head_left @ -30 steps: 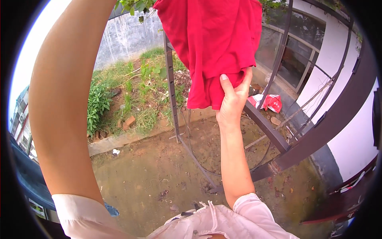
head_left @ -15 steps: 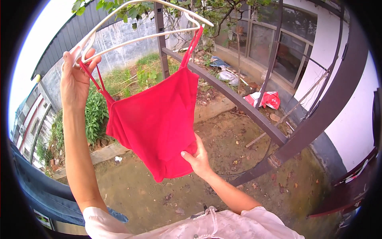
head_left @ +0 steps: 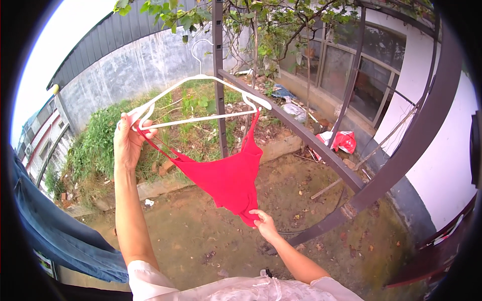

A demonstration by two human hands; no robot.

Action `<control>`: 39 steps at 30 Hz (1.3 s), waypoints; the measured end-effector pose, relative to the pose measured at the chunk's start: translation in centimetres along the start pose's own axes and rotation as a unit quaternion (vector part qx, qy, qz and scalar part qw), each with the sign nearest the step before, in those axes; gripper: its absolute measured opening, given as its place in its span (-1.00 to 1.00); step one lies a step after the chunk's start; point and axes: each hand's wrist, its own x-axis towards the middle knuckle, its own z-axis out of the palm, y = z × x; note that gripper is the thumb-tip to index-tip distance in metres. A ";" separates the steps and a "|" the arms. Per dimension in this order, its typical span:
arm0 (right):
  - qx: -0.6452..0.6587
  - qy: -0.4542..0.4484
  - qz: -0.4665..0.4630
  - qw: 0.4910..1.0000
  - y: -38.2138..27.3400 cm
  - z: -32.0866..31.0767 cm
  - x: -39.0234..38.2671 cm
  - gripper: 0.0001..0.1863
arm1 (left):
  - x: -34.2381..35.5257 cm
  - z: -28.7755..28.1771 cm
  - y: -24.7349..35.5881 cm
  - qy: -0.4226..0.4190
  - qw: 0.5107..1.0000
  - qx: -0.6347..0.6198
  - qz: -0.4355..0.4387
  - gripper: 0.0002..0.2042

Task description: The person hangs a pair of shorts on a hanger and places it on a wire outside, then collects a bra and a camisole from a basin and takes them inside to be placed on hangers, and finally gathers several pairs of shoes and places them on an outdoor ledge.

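Note:
A red camisole (head_left: 226,178) hangs by its thin straps from a white clothes hanger (head_left: 201,78), which has a hook at its top. My left hand (head_left: 131,143) grips the hanger's left end, fingers closed around it beside the left strap. Lower down, my right hand (head_left: 264,223) pinches the bottom hem of the camisole and draws it to the right, so the cloth narrows and bunches there. The right strap sits at the hanger's right end, apart from either hand.
A dark metal frame (head_left: 296,131) with a curved post (head_left: 416,145) stands ahead and to the right. Blue jeans (head_left: 60,226) hang at the left. Beyond lie a planted bed (head_left: 100,150), a grey wall (head_left: 145,62), and a red and white bag (head_left: 343,141) on the ground.
The hanger has come lower, so its hook now shows. My left hand has moved down and right, and my right hand has drawn the hem slightly down and right, bunching the camisole.

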 end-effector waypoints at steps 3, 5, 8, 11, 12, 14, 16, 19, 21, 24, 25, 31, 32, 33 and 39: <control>-0.091 -0.101 0.111 0.984 0.4 0.4 -0.9 -0.60 | -1.0 0.8 1.2 -0.042 0.997 0.056 -0.043 -0.53; -0.114 -0.106 0.136 0.979 2.5 0.2 -1.0 -0.59 | -1.5 2.9 -0.6 -0.042 0.991 0.099 -0.079 -0.54; -0.147 -0.103 0.159 0.971 4.0 -0.4 -1.0 -0.56 | -1.9 6.0 -4.9 -0.078 0.983 0.121 -0.117 -0.60; -0.151 -0.058 0.068 0.985 5.9 -1.9 -0.1 -0.53 | -1.3 8.8 -9.5 -0.099 0.987 0.073 -0.105 -0.63; -0.166 -0.037 0.110 0.979 4.1 -1.2 -0.3 -0.50 | -1.3 8.9 -10.6 -0.101 0.987 0.072 -0.099 -0.63; -0.182 -0.011 0.156 0.971 2.1 -1.3 0.2 -0.47 | -1.1 9.7 -12.6 -0.110 0.984 0.067 -0.127 -0.63; -0.180 0.018 0.208 0.961 1.5 -2.0 0.2 -0.36 | -1.7 8.8 -14.0 -0.090 0.984 0.037 -0.150 -0.62; -0.185 0.005 0.225 0.957 2.7 -4.6 0.4 -0.27 | -3.1 7.7 -16.3 -0.083 0.982 0.036 -0.163 -0.65; -0.179 0.024 0.231 0.956 3.0 -5.2 -0.1 -0.38 | -3.5 7.4 -17.0 -0.069 0.984 0.005 -0.161 -0.63; -0.186 0.019 0.240 0.953 4.4 -6.0 -1.0 -0.47 | -4.2 7.3 -17.5 -0.046 0.984 -0.012 -0.171 -0.62; -0.194 0.012 0.238 0.952 4.7 -6.3 -1.4 -0.52 | -4.2 7.1 -17.9 -0.043 0.984 -0.007 -0.173 -0.62; -0.213 -0.044 0.286 0.933 5.1 -6.9 -4.1 -0.66 | -5.9 6.9 -19.6 -0.002 0.985 0.026 -0.173 -0.71; -0.214 -0.044 0.289 0.932 5.3 -7.1 -4.5 -0.66 | -6.0 7.2 -19.9 0.001 0.984 0.026 -0.175 -0.71; -0.220 -0.070 0.298 0.926 5.6 -7.4 -4.9 -0.68 | -6.1 7.4 -20.3 0.016 0.985 0.034 -0.169 -0.73; -0.254 -0.143 0.291 0.911 5.7 -9.5 -8.2 -0.71 | -7.3 8.5 -21.7 0.090 0.982 0.024 -0.162 -0.75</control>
